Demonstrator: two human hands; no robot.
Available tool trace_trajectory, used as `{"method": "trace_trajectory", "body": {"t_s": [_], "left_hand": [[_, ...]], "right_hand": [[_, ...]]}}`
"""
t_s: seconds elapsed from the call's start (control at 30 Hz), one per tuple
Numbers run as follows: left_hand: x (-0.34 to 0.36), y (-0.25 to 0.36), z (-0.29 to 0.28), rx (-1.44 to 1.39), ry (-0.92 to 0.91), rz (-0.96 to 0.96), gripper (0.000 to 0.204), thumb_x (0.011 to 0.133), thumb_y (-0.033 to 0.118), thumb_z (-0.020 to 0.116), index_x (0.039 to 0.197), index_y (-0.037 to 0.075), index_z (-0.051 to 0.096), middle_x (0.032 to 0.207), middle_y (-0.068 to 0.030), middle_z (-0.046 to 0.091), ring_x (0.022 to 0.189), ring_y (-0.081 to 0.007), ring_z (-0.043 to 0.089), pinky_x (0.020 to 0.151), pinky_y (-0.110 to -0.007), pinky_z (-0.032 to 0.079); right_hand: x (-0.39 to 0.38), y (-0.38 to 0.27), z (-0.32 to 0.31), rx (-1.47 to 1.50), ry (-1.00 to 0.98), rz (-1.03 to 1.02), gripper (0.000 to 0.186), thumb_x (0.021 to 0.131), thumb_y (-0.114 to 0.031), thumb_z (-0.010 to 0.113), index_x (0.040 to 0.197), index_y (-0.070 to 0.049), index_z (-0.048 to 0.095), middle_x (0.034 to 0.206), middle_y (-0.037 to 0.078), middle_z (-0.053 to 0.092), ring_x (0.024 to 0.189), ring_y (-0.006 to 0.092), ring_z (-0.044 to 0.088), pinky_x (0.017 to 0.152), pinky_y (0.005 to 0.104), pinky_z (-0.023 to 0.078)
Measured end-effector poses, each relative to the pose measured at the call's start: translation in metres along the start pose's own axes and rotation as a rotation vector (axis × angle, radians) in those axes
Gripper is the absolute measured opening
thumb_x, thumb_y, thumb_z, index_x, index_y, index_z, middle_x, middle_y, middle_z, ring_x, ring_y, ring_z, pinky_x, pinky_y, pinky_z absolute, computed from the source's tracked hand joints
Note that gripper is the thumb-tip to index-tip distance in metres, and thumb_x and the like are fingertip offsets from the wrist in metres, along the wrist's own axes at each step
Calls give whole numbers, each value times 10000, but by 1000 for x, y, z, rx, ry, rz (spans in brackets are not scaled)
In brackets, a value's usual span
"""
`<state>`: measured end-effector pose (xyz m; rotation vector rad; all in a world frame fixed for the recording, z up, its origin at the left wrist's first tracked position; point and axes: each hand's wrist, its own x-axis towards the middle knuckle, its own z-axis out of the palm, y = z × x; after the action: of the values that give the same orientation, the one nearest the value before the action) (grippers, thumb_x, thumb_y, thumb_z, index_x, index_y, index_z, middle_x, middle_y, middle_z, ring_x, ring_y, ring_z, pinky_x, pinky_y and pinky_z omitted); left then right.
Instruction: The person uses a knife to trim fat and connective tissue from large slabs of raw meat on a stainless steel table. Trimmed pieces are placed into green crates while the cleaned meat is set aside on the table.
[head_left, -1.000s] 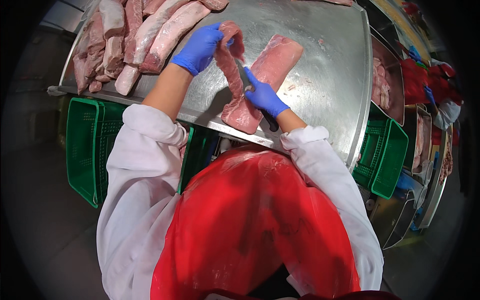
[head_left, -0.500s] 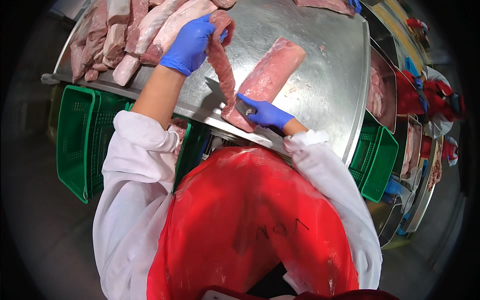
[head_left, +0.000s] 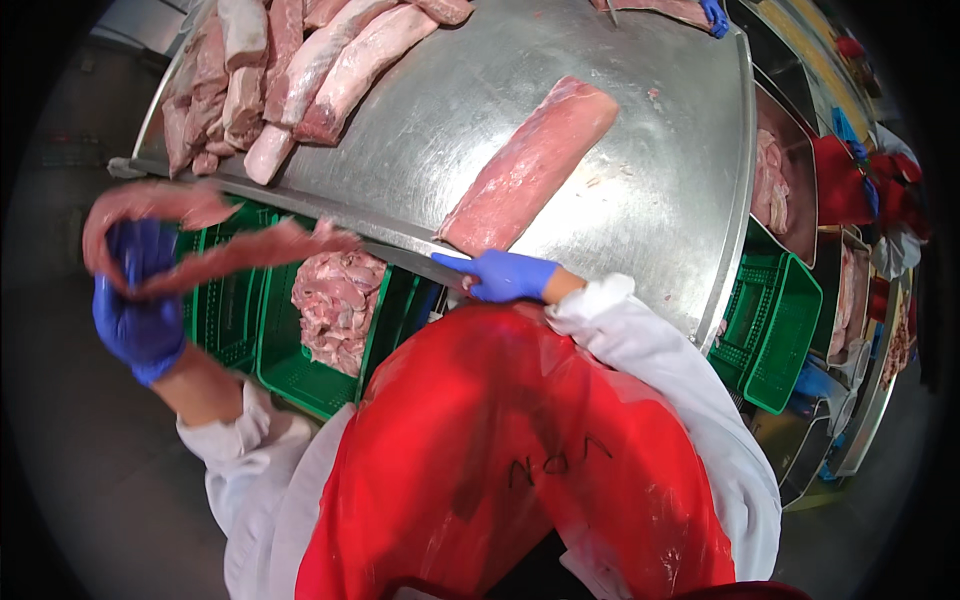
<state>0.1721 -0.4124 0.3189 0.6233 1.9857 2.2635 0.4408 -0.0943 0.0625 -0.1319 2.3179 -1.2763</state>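
My left hand, blue-gloved and blurred by motion, grips a long curling strip of meat beyond the steel table's left front edge, over green crates. My right hand, also gloved, is closed on a knife at the table's front edge, index finger pointing left, the blade partly hard to make out. Just beyond it a long pink loin lies diagonally on the steel table. Below the left edge, one crate holds pink meat pieces.
Many meat slabs are heaped at the back left. A co-worker's gloved hand touches meat at the far edge. At right are another green crate, a metal bin with meat and people in red aprons.
My left hand swung down and left off the table with the strip, now apart from the loin. My right hand moved down toward the front edge, leaving the loin lying there.
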Motion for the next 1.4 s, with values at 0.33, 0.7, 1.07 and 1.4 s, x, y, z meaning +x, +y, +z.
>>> {"method": "trace_trajectory", "body": {"t_s": [0.33,0.7,1.07,1.4], "left_hand": [[-88,-230,-50,1176,-128,-41,568,771,334,784,1167,-24,587,1012,-208,665,926,-354,656,834,-447,529],[-171,-315,282,1216,-672,39,1133,604,545,800,1444,-16,287,1435,-231,381,1286,-429,408,1070,-537,313],[-171,-335,409,1138,-620,-89,1236,639,583,766,1514,-19,133,1529,-264,252,1399,-437,281,1139,-522,242],[-168,-366,330,161,-563,-247,945,866,62,707,1538,11,45,1468,-204,338,1284,-287,445,1022,-356,441]], "right_hand": [[-198,77,-8,707,868,343,817,856,-48,613,1569,-224,254,805,8,618,605,78,537,579,263,497],[-254,74,33,690,978,348,824,892,-82,632,1577,-243,203,751,45,628,629,85,544,609,260,493],[-282,118,55,615,1226,304,909,906,-66,585,1584,-288,21,758,53,634,549,119,573,516,287,489],[-176,122,-12,419,1016,306,837,911,-114,598,1582,-295,131,811,108,659,654,177,597,671,366,522]]}}
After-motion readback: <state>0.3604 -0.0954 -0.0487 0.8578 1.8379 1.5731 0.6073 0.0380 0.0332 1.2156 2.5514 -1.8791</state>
